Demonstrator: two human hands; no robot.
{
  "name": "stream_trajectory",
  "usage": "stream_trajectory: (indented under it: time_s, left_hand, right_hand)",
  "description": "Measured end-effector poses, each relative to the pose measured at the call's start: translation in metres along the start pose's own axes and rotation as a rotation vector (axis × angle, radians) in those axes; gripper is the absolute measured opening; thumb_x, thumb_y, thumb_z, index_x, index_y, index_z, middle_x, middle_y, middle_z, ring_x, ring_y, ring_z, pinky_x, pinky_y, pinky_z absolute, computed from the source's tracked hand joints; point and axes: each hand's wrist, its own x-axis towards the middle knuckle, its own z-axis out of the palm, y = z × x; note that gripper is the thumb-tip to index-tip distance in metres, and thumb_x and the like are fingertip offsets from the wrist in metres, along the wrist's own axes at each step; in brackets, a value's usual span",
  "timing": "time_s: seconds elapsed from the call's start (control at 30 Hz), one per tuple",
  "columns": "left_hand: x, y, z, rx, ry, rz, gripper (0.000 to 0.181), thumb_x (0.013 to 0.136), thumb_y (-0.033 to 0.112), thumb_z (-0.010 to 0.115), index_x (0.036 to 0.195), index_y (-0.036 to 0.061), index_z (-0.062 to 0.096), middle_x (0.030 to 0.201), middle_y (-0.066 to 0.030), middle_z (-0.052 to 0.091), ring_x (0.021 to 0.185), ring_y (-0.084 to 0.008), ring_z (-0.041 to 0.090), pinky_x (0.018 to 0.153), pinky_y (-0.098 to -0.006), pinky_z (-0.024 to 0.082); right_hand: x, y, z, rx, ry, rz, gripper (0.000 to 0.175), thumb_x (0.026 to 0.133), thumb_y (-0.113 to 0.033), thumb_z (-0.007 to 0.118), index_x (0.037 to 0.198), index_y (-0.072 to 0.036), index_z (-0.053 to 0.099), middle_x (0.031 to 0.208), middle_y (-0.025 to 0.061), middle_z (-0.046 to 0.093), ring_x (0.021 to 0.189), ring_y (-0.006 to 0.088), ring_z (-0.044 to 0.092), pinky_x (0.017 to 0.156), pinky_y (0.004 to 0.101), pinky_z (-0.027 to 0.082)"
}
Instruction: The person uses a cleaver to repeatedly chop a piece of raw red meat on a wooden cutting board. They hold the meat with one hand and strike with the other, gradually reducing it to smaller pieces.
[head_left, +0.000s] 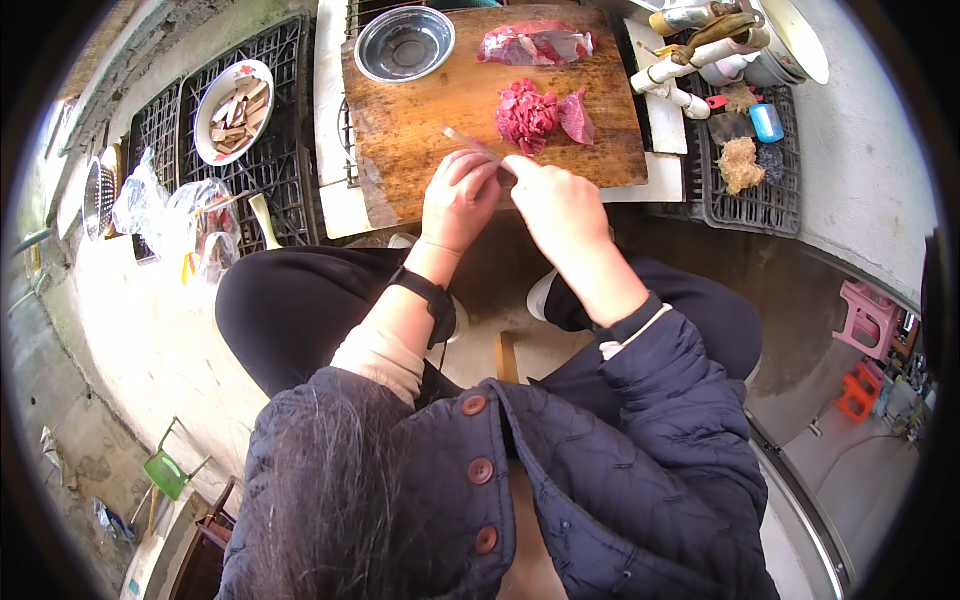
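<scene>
Near the front edge of a wooden cutting board (420, 112), my left hand (461, 191) and my right hand (559, 202) meet. My right hand is closed around what looks like the handle end of a knife (469, 140), whose thin blade points up and left. The fingers of my left hand are pinched at the same knife; whether something small is between them cannot be told. Behind my hands lie a heap of sliced red meat (526, 116) and a small meat piece (576, 118). A larger raw chunk (535, 43) and a metal bowl (405, 45) sit farther back.
On black plastic crates at the left stand an enamel bowl of brownish strips (235, 112) and clear plastic bags (206, 217). White pipes (697, 60) rise at the right, beside a crate (784, 202) with scrubbers (741, 165) and a blue item (766, 123). My knees flank the board's front.
</scene>
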Motion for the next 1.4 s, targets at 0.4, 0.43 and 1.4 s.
stream_trajectory:
  time_s: [0.4,0.43,1.4]
  left_hand:
    - [-0.001,0.002,-0.001,0.002,0.034,0.050,0.021,0.079,0.000,0.076,0.099,0.0046,0.072,0.103,-0.0092,0.068,0.102,-0.0323,0.066,0.091,-0.0414,0.056]
    - [0.000,0.003,-0.001,0.008,0.029,0.051,0.022,0.078,0.001,0.076,0.100,0.0048,0.072,0.104,-0.0092,0.068,0.102,-0.0323,0.066,0.092,-0.0417,0.055]
    - [0.006,0.006,-0.002,0.026,0.040,0.061,0.022,0.077,0.002,0.078,0.099,0.0058,0.072,0.104,-0.0089,0.069,0.102,-0.0309,0.066,0.091,-0.0405,0.055]
  right_hand:
    - [-0.007,0.017,-0.035,0.202,0.044,0.119,0.032,0.093,-0.022,0.058,0.120,-0.011,0.072,0.091,0.0204,0.073,0.085,0.0389,0.071,0.076,0.0473,0.056]
    - [-0.010,0.013,-0.034,0.101,0.059,0.040,0.031,0.093,-0.022,0.058,0.119,-0.012,0.073,0.091,0.0197,0.073,0.086,0.0385,0.071,0.076,0.0482,0.057]
    - [-0.016,-0.003,-0.028,-0.149,0.094,0.001,0.029,0.093,-0.018,0.063,0.121,-0.020,0.072,0.083,0.0138,0.072,0.074,0.0354,0.071,0.068,0.0471,0.059]
